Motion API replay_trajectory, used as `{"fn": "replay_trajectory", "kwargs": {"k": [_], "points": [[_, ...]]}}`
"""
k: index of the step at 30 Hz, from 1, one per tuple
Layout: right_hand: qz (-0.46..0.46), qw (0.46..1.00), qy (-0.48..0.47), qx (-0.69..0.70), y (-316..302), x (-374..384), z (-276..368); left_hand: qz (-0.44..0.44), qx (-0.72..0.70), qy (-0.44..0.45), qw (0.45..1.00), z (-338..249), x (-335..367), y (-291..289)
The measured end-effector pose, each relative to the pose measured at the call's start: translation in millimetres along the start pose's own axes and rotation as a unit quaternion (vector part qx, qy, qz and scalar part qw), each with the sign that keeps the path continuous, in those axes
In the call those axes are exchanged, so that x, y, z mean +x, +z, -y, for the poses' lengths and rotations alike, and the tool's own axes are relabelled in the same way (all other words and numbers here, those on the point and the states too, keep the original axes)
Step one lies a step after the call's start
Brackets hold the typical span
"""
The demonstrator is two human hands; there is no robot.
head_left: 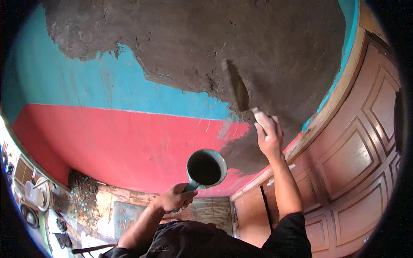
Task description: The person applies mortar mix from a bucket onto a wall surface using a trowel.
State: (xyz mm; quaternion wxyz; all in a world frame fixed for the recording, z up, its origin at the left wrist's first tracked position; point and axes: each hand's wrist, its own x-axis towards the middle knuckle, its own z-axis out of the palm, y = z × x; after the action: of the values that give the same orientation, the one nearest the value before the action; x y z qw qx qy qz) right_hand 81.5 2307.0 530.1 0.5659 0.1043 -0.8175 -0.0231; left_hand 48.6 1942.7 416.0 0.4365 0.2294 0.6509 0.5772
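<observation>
Brown panelled door (350,159) at right, wooden frame (340,103) beside it, dark rubble (84,187) on tiled floor (211,210), lower left

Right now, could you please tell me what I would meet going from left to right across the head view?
Heap of rubble, left hand, round handled pot, trowel blade, right hand, brown panelled door.

Plaster (180,34) is looking matt, fairly smooth mid-field, rough and ragged along its edge. Paint (99,133) is showing smooth, slightly scuffed. Pot (223,167) is looking like plastic, smeared. Trowel (239,88) blade is appearing matt, coated. Door (348,159) is reading as wood, softly glossy. Shirt (198,238): cloth, looking matt.
</observation>
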Motion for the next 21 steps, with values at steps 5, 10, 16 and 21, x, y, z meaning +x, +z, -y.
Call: {"fn": "replay_trajectory", "kwargs": {"k": [5, 10, 16, 21], "points": [[0.094, 0.974, -0.089, -0.183, 16.1, -12.1, -43.5, 0.011, -0.030, 0.004, 0.999, 12.1, 5.1, 15.3], [0.111, 0.966, -0.112, -0.206, -12.3, -21.0, -64.8, -0.017, -0.070, -0.009, 0.997, 37.3, -3.7, 25.1], [0.096, 0.979, -0.021, -0.177, -63.9, -54.5, -77.7, -0.042, -0.091, -0.010, 0.995, 46.7, -17.1, 31.0], [0.033, 0.998, 0.003, -0.057, -41.5, -38.9, -17.6, -0.083, -0.024, -0.018, 0.996, 53.6, -12.3, 34.6]]}}
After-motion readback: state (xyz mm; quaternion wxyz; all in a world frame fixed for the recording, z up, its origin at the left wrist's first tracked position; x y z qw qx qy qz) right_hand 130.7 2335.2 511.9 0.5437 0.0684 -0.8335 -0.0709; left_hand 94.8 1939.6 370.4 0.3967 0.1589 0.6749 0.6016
